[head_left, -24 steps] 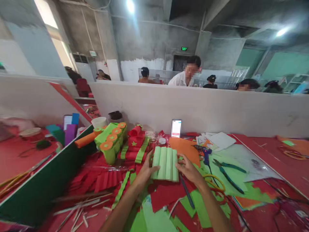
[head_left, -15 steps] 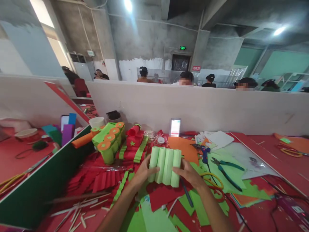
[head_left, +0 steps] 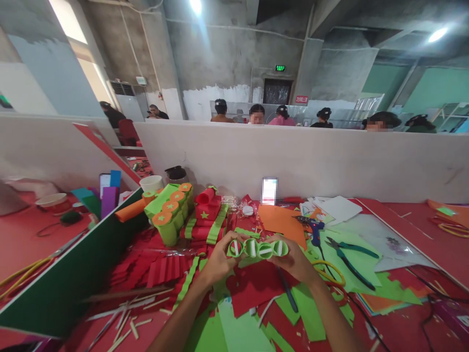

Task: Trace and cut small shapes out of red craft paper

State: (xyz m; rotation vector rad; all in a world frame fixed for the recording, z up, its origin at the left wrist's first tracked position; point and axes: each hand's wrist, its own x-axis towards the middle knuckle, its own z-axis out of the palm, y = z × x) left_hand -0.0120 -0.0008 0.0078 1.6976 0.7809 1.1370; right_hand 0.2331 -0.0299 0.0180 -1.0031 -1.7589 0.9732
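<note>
Between my two hands is a row of light green foam tubes point(head_left: 266, 250), joined side by side, with the open ends facing me. White strips show inside the tubes. My left hand point(head_left: 224, 254) is closed around the left end of the row, and my right hand point(head_left: 291, 254) grips the right end. Beneath it lies a red foam sheet point(head_left: 252, 286) among green pieces. To the left of my hands stand a green foam model with orange round tops point(head_left: 170, 210) and a red foam model with a yellow-green star point(head_left: 205, 215).
Right of my hands lie a blue glue gun point(head_left: 314, 230), green-handled pliers point(head_left: 351, 261) and yellow-handled scissors point(head_left: 331, 274). A lit phone point(head_left: 269, 190) leans on the white partition point(head_left: 220, 151). Wooden sticks point(head_left: 124, 322) lie at front left, beside a green board point(head_left: 73, 278). People sit beyond the partition.
Both hands have tipped the row of green tubes, so its open ends now face me instead of its long sides. Another person in pink has come into view behind the partition.
</note>
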